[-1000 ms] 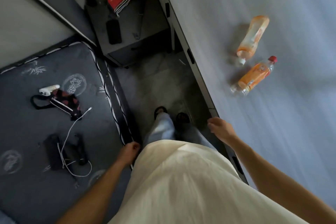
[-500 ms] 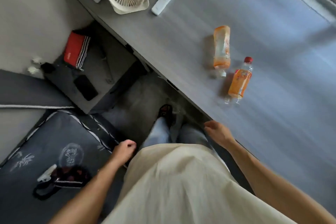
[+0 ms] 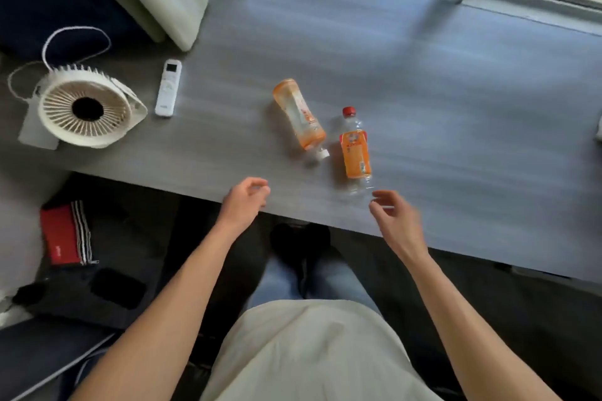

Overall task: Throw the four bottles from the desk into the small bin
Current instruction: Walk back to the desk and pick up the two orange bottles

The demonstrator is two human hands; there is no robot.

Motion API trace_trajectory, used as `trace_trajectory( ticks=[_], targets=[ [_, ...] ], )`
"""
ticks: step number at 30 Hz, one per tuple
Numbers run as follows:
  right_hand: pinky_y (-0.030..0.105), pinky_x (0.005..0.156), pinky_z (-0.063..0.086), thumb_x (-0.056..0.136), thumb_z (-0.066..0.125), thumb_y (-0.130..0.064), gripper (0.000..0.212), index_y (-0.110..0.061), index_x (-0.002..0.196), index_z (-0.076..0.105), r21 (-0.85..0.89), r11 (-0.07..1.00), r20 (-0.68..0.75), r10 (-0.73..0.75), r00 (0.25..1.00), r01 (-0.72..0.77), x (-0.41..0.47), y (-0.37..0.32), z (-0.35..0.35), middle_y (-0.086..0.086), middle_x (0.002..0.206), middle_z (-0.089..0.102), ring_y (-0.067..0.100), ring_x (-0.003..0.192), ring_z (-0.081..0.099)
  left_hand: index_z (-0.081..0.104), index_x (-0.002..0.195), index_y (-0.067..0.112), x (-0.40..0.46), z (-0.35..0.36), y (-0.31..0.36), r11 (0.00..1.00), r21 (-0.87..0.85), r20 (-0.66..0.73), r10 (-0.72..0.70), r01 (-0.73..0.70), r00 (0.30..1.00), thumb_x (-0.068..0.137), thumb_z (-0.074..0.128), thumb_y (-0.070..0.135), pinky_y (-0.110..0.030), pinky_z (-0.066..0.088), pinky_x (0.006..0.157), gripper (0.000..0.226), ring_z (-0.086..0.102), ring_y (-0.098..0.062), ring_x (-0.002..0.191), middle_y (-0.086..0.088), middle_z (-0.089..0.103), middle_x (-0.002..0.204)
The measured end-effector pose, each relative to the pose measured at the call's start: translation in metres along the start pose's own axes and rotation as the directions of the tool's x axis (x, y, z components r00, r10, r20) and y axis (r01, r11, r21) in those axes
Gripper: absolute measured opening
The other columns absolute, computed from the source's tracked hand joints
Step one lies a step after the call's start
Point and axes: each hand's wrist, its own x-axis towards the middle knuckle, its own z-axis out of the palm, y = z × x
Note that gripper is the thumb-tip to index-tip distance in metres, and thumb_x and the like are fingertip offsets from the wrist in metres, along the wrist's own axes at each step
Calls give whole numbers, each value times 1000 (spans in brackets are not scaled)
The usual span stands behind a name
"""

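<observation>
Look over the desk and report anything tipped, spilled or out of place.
Two bottles lie on their sides near the desk's front edge: the white-capped bottle slanted, the red-capped bottle beside it. No spill shows. The fan and remote look ordinary.

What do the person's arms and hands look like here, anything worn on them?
Both forearms are bare from elbow to wrist: no sleeve reaches them in view. The left hand and right hand carry no glove, watch, ring or band that I can make out, though the right one is slightly motion-blurred. A loose cream top covers the torso between the arms.
</observation>
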Motion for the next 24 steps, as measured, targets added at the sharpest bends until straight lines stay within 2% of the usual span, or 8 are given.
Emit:
trace_trajectory(
  ticks=[2, 4, 6, 7, 10, 13, 17, 24],
  targets=[
    [21, 71, 54, 88, 60, -45, 33, -29, 117, 63, 28, 999, -96, -30, 995, 33, 20, -19, -1, -17, 100, 67, -3, 88, 64, 66, 97, 36, 21, 8, 37, 999, -21, -5, 41, -41, 999, 78, 64, 40, -33, 57, 68, 20, 73, -11, 80, 6, 75, 99],
    [22, 74, 50, 84, 63, -51, 45, -27, 123, 59, 52, 998, -163, -33, 986, 42, 41, -34, 1, -15, 109, 64, 1, 93, 63, 65, 109, 29, 42, 17, 69, 998, -60, -12, 36, -37, 999, 73, 65, 42, -32, 55, 64, 38, 69, -14, 78, 1, 73, 101],
    [28, 86, 50, 82, 65, -51, 61, -23, 134, 51, 27, 999, -206, -25, 978, 31, 64, -44, 8, -8, 124, 60, 9, 107, 59, 58, 124, 20, 62, 28, 95, 996, -86, -17, 14, -15, 1000, 69, 66, 46, -36, 58, 72, 61, 67, -19, 85, -3, 70, 108],
    [33, 93, 50, 81, 66, -52, 68, -20, 138, 47, 1, 1000, -210, -16, 978, 17, 74, -47, 13, -4, 132, 57, 13, 116, 56, 55, 129, 19, 71, 33, 106, 997, -79, -32, 8, -10, 999, 69, 68, 49, -40, 59, 82, 68, 67, -22, 95, -4, 68, 116],
    [40, 105, 45, 78, 67, -54, 84, -15, 146, 38, -38, 998, -164, 43, 985, -50, 100, -51, 29, 6, 142, 50, 23, 129, 50, 48, 133, 15, 97, 51, 127, 1000, -8, -127, 14, -15, 992, 76, 73, 50, -41, 52, 99, 72, 61, -30, 116, -7, 62, 128],
    [43, 101, 45, 73, 69, -57, 91, -14, 146, 36, -68, 993, -122, 86, 989, -95, 117, -48, 43, 9, 140, 48, 28, 128, 49, 50, 129, 8, 118, 67, 139, 1000, -9, -221, 7, -9, 975, 74, 78, 49, -39, 48, 102, 74, 58, -32, 121, -12, 62, 131],
    [45, 89, 49, 70, 70, -60, 84, -19, 137, 42, -182, 977, -154, 83, 985, -111, 130, -42, 54, 7, 130, 49, 30, 120, 51, 49, 132, 3, 133, 83, 144, 998, 62, -305, 17, 2, 952, 68, 84, 53, -38, 40, 106, 89, 47, -33, 133, -18, 53, 138],
    [42, 79, 55, 69, 71, -55, 65, -23, 123, 53, -179, 979, -131, 78, 988, -101, 132, -35, 44, 2, 110, 61, 25, 98, 61, 50, 126, 4, 133, 90, 134, 992, 122, -301, 40, -3, 953, 65, 83, 34, -37, 48, 95, 75, 56, -35, 121, -17, 58, 130]
  ],
)
